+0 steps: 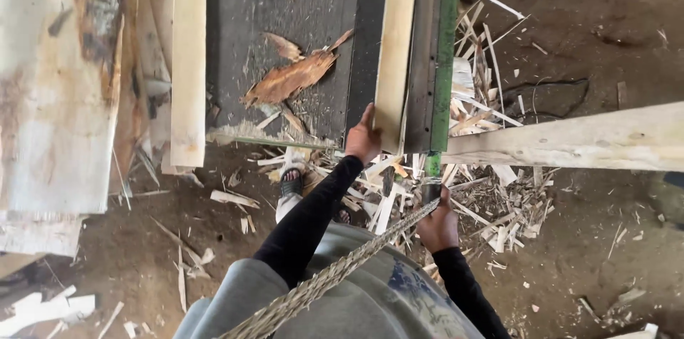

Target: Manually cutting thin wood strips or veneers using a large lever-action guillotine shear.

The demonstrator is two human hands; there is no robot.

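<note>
Long black sleeves, grey garment with blue print, dark strapped sandal

The pale plank (394,47) runs out of frame at the top edge. The left hand (363,139), at the plank's near end, hides its fingers behind the wood. The right hand (438,225), below that end, covers the green bar's (433,168) lower tip; its grip is indeterminate. The braided rope (335,271) is cut off at the bottom edge.
</note>
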